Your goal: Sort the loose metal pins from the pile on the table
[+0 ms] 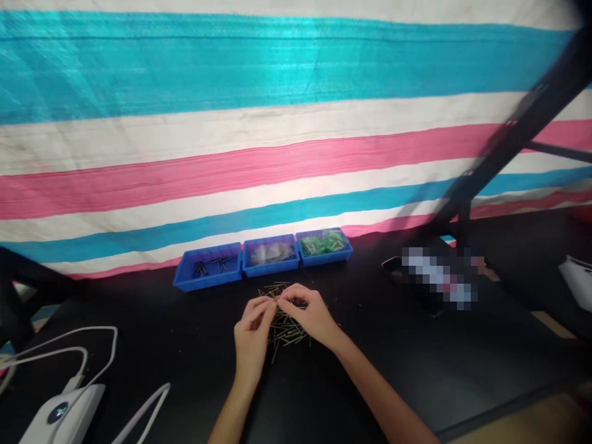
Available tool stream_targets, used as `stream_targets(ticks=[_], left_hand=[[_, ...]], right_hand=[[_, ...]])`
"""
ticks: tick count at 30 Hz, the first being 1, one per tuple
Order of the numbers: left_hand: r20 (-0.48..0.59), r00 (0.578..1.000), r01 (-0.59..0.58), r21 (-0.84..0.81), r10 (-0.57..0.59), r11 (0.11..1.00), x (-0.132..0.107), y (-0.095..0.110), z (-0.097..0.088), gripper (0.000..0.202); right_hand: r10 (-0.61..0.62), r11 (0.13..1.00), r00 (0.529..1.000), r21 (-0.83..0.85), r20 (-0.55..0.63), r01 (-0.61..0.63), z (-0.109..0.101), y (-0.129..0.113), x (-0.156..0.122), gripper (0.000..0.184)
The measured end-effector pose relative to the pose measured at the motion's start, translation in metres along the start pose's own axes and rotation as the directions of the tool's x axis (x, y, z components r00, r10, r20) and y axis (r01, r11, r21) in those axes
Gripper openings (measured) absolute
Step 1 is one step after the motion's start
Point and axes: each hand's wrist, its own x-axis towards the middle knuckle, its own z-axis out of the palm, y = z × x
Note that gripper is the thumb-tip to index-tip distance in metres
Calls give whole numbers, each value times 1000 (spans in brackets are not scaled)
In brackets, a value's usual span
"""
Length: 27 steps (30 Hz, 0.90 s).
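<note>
My left hand and my right hand meet fingertip to fingertip over a loose pile of thin, brass-coloured metal pins on the black table. Both hands are closed in a pinch. Whatever sits between the fingertips is too small to make out. Just beyond the hands stand three blue bins in a row. The left bin has a few dark thin pieces in it. Greyish clear pieces or bags fill the middle bin, and the right bin holds green, translucent pieces.
A white power bank with white cables lies at the lower left. To the right is a phone-like dark object beside a blurred-out patch. A striped tarp hangs behind the table, and a dark slanted frame bar rises at the right.
</note>
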Motion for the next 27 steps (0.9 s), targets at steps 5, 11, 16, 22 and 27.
stream_targets(ticks=[5,11,16,22,27], left_hand=[[-21,999,-44,27,45,999,-1,-3,-2,10],[-64,993,-95,21,96,995,-1,-1,0,7],[-50,993,-102,56,105,993,-2,0,0,8],[-20,996,-88,81,89,993,-1,0,0,11],[-102,991,-86,53,91,995,3,0,-4,12]], right_hand=[[4,1000,1000,4,15,-4,-1,-3,-1,13],[-24,1000,998,0,62,24,-1,-4,-3,9],[-48,998,996,-41,78,51,-5,0,-2,5],[-62,994,993,-82,103,71,-2,1,-4,6],[-63,991,997,-117,46,68,-5,1,-1,9]])
